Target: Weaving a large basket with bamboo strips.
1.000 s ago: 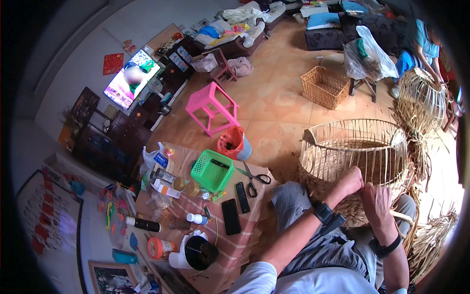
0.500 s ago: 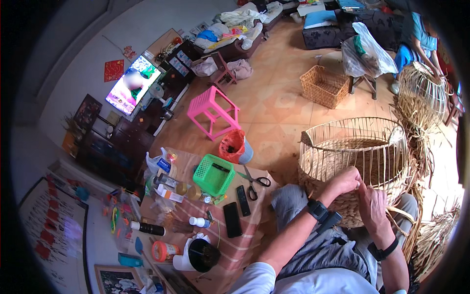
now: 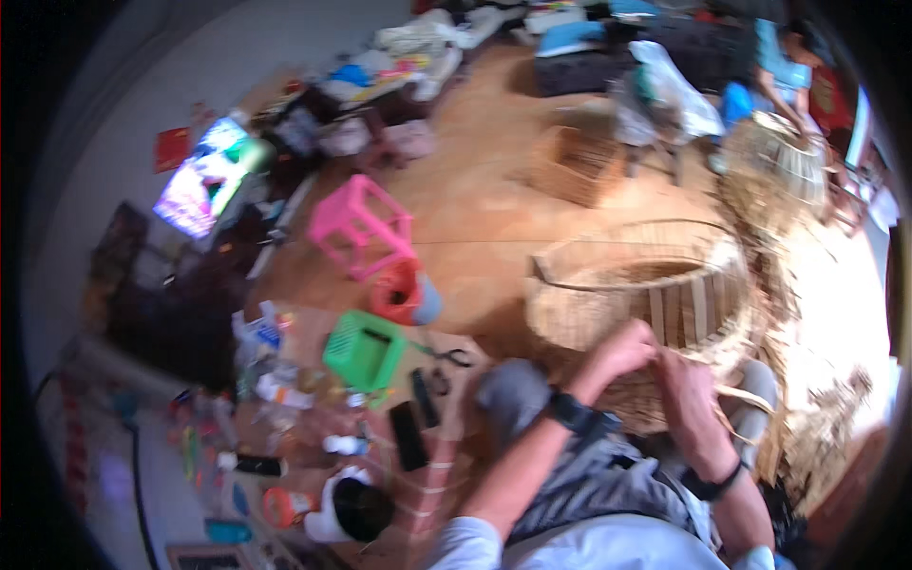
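A large round woven straw basket (image 3: 627,318) with a wire-like rim stands at my knees, its upper wall made of open upright ribs. My left hand (image 3: 622,350) is closed at the near side of the basket, fingertips pinched. Beside it, my right hand (image 3: 686,394) is also closed, its fingertips meeting those of the left. Whatever they pinch is too small and blurred to make out. A pale straw strand (image 3: 746,394) curves out beside my right hand. Dark bands sit on both wrists.
On the left, a cloth-covered table (image 3: 432,475) carries a green plastic basket (image 3: 364,350), a phone (image 3: 408,435), scissors and bottles. Beyond are a pink stool (image 3: 361,223), a bin (image 3: 404,293) and a wicker basket (image 3: 578,166). Another person (image 3: 784,71) handles a ribbed basket; straw lies at right.
The whole view has swung, so the scene sits farther left and is blurred. My hands stay pinched together at the basket's near wall, with little change against it.
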Action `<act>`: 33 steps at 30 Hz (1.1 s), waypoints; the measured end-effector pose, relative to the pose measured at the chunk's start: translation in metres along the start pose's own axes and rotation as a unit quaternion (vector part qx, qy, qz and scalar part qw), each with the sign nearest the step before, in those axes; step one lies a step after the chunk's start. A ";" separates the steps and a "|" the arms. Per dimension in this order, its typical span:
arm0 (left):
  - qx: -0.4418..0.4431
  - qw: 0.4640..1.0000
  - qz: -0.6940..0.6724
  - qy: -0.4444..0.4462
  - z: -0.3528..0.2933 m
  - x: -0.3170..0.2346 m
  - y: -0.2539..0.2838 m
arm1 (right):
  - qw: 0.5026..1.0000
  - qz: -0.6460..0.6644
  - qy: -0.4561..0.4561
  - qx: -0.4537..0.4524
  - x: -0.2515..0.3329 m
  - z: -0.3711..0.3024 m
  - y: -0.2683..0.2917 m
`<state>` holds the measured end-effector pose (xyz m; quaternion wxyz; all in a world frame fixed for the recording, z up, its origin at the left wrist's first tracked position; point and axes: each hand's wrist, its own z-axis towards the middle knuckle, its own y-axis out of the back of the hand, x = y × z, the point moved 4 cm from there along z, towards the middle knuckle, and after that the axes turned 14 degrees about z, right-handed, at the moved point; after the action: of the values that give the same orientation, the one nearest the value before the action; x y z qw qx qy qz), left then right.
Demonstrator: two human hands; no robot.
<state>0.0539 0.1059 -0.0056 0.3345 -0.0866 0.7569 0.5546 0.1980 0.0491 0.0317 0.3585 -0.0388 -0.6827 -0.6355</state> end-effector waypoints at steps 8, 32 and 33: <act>-0.119 0.982 0.001 0.144 -0.012 -0.014 0.006 | 0.996 -0.027 0.074 -0.041 0.009 -0.052 0.015; -0.048 0.989 0.067 0.124 -0.013 -0.017 0.025 | 0.987 -0.031 0.155 -0.014 0.021 -0.092 0.017; -0.066 0.986 0.069 0.137 -0.011 -0.015 0.020 | 0.985 -0.027 0.164 -0.035 0.019 -0.090 0.020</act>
<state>0.0510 0.0995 0.0211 0.1821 -0.1317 0.7617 0.6077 0.2337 -0.0349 0.0524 0.4469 0.0723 -0.5930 -0.6659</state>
